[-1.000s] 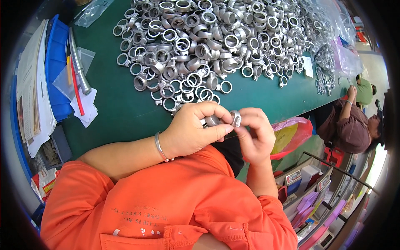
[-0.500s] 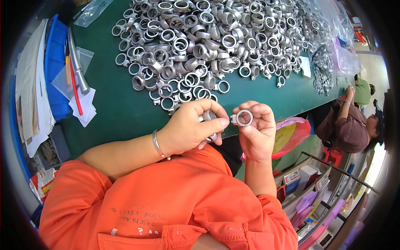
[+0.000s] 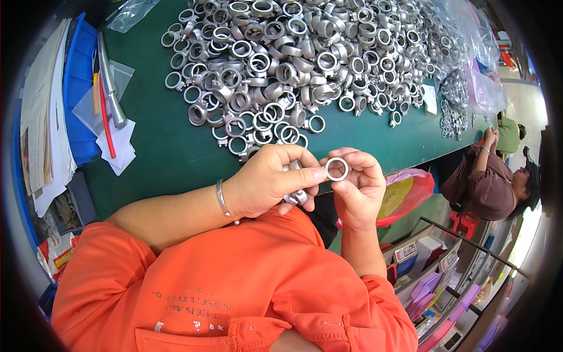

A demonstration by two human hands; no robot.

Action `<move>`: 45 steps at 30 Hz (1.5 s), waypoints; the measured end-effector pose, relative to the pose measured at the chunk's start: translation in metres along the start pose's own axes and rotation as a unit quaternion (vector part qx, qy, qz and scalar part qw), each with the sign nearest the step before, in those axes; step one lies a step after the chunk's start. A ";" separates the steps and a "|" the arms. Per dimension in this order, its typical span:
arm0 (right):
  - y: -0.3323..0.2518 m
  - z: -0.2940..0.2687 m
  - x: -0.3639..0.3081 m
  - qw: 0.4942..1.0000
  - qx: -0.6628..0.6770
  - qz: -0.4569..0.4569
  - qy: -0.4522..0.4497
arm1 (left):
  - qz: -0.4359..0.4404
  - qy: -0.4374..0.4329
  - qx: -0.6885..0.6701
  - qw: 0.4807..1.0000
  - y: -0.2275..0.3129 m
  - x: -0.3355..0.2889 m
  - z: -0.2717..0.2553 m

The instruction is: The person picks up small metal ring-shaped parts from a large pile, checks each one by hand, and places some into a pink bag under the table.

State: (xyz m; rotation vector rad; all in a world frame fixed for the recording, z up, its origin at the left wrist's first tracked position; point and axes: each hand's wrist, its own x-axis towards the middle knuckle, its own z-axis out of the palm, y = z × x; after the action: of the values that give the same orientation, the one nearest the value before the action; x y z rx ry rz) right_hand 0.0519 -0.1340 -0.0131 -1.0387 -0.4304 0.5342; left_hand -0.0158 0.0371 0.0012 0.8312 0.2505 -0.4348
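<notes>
A grey metal ring (image 3: 345, 171) is pinched between the thumb and fingers of my right hand (image 3: 362, 188), its round opening turned up toward me. My left hand (image 3: 271, 178) is closed round a few more metal rings (image 3: 298, 198). Its thumb and forefinger tips reach the left edge of the ring in my right hand. Both hands are held over my lap, in front of the table's near edge. Beyond them lies a big heap of metal rings (image 3: 287, 73) with small lugs on their sides.
The heap covers much of the green table (image 3: 155, 158). At the left stand a blue tray (image 3: 79, 100), papers, a red pen (image 3: 107, 126) and a metal tool (image 3: 109, 82). A pink plastic bag (image 3: 404, 196) hangs at the right. Another person (image 3: 489, 182) sits further right.
The ring in my right hand has turned, its lug no longer facing left in view. Both hands stay close together, the right one slightly nearer the left.
</notes>
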 end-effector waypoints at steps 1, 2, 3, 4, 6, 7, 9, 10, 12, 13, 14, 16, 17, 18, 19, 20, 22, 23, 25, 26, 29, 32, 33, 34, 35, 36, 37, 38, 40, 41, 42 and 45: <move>0.001 0.000 0.000 1.000 0.009 0.001 0.005 | 0.002 0.017 0.014 1.000 0.001 0.000 0.001; 0.002 0.001 -0.001 1.000 0.019 0.001 0.010 | 0.003 0.034 0.029 0.999 0.002 -0.001 0.004; 0.002 0.001 -0.002 0.999 0.029 0.001 0.014 | 0.005 0.051 0.044 0.998 0.003 -0.002 0.005; 0.003 0.001 -0.002 0.999 0.029 0.001 0.014 | 0.006 0.055 0.049 0.997 0.003 -0.002 0.005; 0.002 0.000 -0.003 1.000 0.029 0.000 0.013 | 0.008 0.060 0.060 0.996 0.003 -0.002 0.006; 0.002 0.001 -0.004 1.000 0.010 -0.012 0.019 | 0.010 0.066 0.061 0.996 0.002 -0.001 0.006; 0.002 0.002 -0.006 0.999 -0.025 -0.038 0.030 | 0.014 0.079 0.064 0.995 -0.001 0.000 0.006; 0.001 0.003 -0.006 0.998 -0.036 -0.044 0.031 | 0.012 0.076 0.063 0.995 -0.001 0.000 0.006; 0.001 0.006 -0.007 0.996 -0.059 -0.058 0.033 | 0.007 0.070 0.061 0.996 0.000 0.000 0.004; 0.001 0.006 -0.007 0.990 -0.111 -0.083 0.019 | 0.003 0.067 0.041 0.997 -0.001 0.000 0.004; 0.000 0.006 -0.007 0.981 -0.162 -0.108 0.005 | -0.002 0.063 0.021 0.998 -0.003 0.000 0.003; -0.008 0.008 0.000 0.941 -0.285 -0.176 -0.051 | -0.017 0.030 -0.063 0.997 -0.002 0.000 0.001; -0.015 0.011 0.004 0.920 -0.326 -0.202 -0.079 | -0.030 0.000 -0.126 0.992 -0.001 -0.001 0.000; -0.020 0.012 0.009 0.897 -0.364 -0.230 -0.103 | -0.042 -0.031 -0.186 0.981 0.001 0.000 -0.001; -0.022 0.010 0.014 0.870 -0.414 -0.254 -0.080 | -0.050 -0.063 -0.162 0.983 -0.003 0.001 -0.004; -0.021 0.007 0.021 0.840 -0.472 -0.260 -0.056 | -0.050 -0.072 -0.152 0.985 -0.003 0.001 -0.002; -0.012 0.001 0.036 0.797 -0.558 -0.229 -0.032 | -0.049 -0.085 -0.141 0.985 -0.007 0.003 -0.005; -0.005 -0.001 0.042 0.790 -0.576 -0.209 -0.038 | -0.047 -0.088 -0.141 0.985 -0.007 0.003 -0.005; 0.004 -0.003 0.051 0.753 -0.626 -0.194 -0.059 | -0.033 -0.064 -0.145 0.987 -0.007 0.004 -0.004; 0.005 -0.003 0.052 0.736 -0.648 -0.184 -0.066 | -0.026 -0.053 -0.147 0.987 -0.007 0.004 -0.003; 0.006 -0.004 0.047 0.727 -0.664 -0.164 -0.064 | 0.010 -0.040 -0.188 0.981 -0.007 0.003 -0.006; -0.002 -0.001 0.037 0.745 -0.646 -0.163 -0.035 | -0.014 -0.045 -0.242 0.969 -0.006 0.005 -0.008; -0.006 0.002 0.031 0.797 -0.585 -0.151 -0.021 | -0.017 -0.042 -0.241 0.969 -0.006 0.005 -0.007; -0.011 0.007 0.025 0.843 -0.520 -0.137 -0.009 | -0.021 -0.039 -0.242 0.969 -0.007 0.005 -0.006; -0.012 0.014 0.020 0.884 -0.447 -0.135 -0.002 | -0.001 -0.031 -0.211 0.977 -0.008 0.005 -0.007; -0.017 0.023 0.021 0.866 -0.476 -0.149 -0.047 | 0.019 -0.024 -0.179 0.983 -0.009 0.004 -0.007; -0.015 0.025 0.019 0.862 -0.478 -0.155 -0.071 | 0.038 -0.017 -0.148 0.988 -0.011 0.004 -0.008; -0.014 0.026 0.017 0.857 -0.480 -0.161 -0.095 | 0.063 -0.011 -0.105 0.992 -0.014 0.005 -0.007; -0.013 0.023 0.017 0.870 -0.460 -0.155 -0.084 | 0.078 0.033 -0.051 0.995 -0.013 0.004 -0.004; -0.011 0.021 0.016 0.884 -0.440 -0.141 -0.074 | 0.079 0.032 -0.063 0.994 -0.012 0.003 -0.002; -0.010 0.019 0.015 0.897 -0.419 -0.127 -0.063 | 0.079 0.030 -0.073 0.994 -0.009 0.003 0.001; -0.009 0.018 0.012 0.921 -0.373 -0.109 -0.035 | 0.091 0.033 -0.067 0.993 -0.008 0.003 0.002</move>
State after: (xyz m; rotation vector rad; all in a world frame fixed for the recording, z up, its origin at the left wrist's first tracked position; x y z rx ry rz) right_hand 0.0532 -0.1174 0.0040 -1.6781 -0.8390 0.1945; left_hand -0.0168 0.0301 -0.0043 0.7301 0.2595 -0.2178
